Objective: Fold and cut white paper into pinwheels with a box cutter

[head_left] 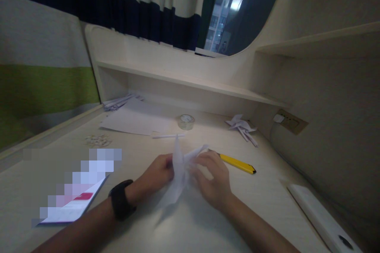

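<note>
A pale wooden surface point(267, 201) fills the view, backed by a low shelf point(184, 81) and a striped curtain point(148, 4) beside a dark window. On the far left of it lies a spread of white paper sheets point(133, 120), and at the near left a card or booklet point(75, 205) whose face is blurred out. A long white bar-shaped object point(320, 215) rests at the right edge. Near the middle, both hands meet on a folded white paper model point(179, 170), which stands partly upright just above the surface with thin flaps rising between the fingers. The left hand point(157, 174), with a black watch point(121, 199) on its wrist, pinches the model's left side; the right hand point(213, 180) closes its grip on the right flap. Judging by the pointed flaps, the work looks to be at a shaping stage of an origami figure, with a fold being pulled or creased; the next move would seem to call for a steady hold on one side while the other flap is drawn along a clean line without tearing the thin sheet. Just beyond the right hand lies a yellow utility knife point(239, 163), farther back a crumpled paper figure point(242, 126), a roll of clear tape point(186, 121), a rolled paper stick point(168, 136), and a small heap of paper scraps point(97, 140).
</note>
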Demonstrator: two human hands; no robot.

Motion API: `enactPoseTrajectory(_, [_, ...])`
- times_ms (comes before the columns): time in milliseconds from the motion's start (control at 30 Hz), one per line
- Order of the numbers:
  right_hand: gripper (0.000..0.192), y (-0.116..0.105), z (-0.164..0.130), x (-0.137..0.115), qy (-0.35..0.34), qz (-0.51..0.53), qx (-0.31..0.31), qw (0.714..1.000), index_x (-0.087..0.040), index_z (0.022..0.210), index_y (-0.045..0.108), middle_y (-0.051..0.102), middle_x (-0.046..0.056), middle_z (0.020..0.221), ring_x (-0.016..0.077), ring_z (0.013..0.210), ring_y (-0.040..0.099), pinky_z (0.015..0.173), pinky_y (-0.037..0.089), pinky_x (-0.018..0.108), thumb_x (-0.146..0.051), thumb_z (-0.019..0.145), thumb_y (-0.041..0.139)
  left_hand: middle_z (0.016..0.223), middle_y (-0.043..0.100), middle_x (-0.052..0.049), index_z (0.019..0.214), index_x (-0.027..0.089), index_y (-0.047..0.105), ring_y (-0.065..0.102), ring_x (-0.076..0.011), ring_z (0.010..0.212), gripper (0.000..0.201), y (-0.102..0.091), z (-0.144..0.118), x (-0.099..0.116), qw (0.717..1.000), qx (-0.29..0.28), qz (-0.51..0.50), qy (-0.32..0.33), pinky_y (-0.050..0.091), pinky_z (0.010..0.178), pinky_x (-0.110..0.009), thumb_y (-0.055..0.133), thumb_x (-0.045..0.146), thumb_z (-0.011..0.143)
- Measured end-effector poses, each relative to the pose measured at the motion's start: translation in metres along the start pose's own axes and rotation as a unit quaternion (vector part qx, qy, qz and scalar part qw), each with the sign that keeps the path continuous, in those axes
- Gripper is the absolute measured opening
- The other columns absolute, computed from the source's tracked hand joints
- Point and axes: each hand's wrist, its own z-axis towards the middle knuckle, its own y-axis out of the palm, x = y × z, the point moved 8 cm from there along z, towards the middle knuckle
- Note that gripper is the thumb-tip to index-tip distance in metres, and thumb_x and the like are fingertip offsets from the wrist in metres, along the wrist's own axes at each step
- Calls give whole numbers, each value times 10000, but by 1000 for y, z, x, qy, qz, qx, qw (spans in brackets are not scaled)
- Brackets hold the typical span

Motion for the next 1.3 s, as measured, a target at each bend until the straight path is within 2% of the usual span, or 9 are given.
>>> enactPoseTrajectory(67, [224,1,1,-4,11,-4,-32,999,-188,998,617,618,66,889,190,817,566,701,452,324,-252,787,657,805,690,-41,785,156,657,607,-198,749,190,-2,-2,5,999,17,40,5,477,699,-306,492,249,808])
enactPoseTrajectory(200, [449,17,5,-15,31,-30,-174,984,-197,1133,553,639,15,804,156,695,588,628,427,279,-390,752,692,803,646,-30,827,173,597,579,-180,742,195,-7,-6,12,986,76,144,39,445,679,-290,408,216,846])
enactPoseTrajectory(333, [215,23,9,-15,62,-94,-252,961,-225,944,597,652,-32,684,139,613,601,569,373,253,-389,806,621,781,601,-25,793,186,544,545,-178,720,158,-6,-9,16,971,91,207,81,421,665,-293,397,197,853])
enactPoseTrajectory(500, [88,23,15,-19,30,-129,-290,948,-200,806,615,688,0,709,153,636,631,559,359,254,-282,816,586,767,577,-26,776,185,528,537,-178,712,153,-6,-8,16,970,88,209,84,406,650,-286,408,206,868])
enactPoseTrajectory(767, [173,24,23,-20,18,-201,-254,946,-179,673,577,647,25,602,144,499,565,497,298,267,-265,823,569,773,588,-35,791,175,552,540,-189,722,168,-10,-8,16,979,97,166,67,432,706,-303,402,207,859])
enactPoseTrajectory(933, [60,27,26,-21,27,-198,-242,950,-187,775,561,648,23,640,155,547,585,494,291,257,-227,817,572,747,599,-23,771,171,565,548,-185,715,181,-14,-7,13,986,101,125,47,445,763,-315,417,227,860])
enactPoseTrajectory(1067, [90,25,27,-21,65,-123,-228,964,-198,889,560,645,-4,634,145,550,599,498,335,234,-239,818,598,763,635,-29,776,156,607,565,-188,731,198,-17,-5,16,994,99,48,21,458,759,-312,462,271,847])
enactPoseTrajectory(1167, [315,18,28,-18,88,-52,-188,977,-216,1069,523,658,-25,680,130,551,599,518,390,223,-280,788,650,799,675,-51,838,144,653,593,-211,749,256,-17,-3,21,996,69,-48,-7,476,721,-318,525,365,815])
enactPoseTrajectory(1300, [203,-6,28,-2,99,-55,-74,991,-211,1001,549,625,-24,699,103,530,548,534,417,222,-288,820,598,808,690,-86,906,134,682,610,-231,725,358,-12,-4,25,984,10,-172,-37,485,672,-331,603,446,750])
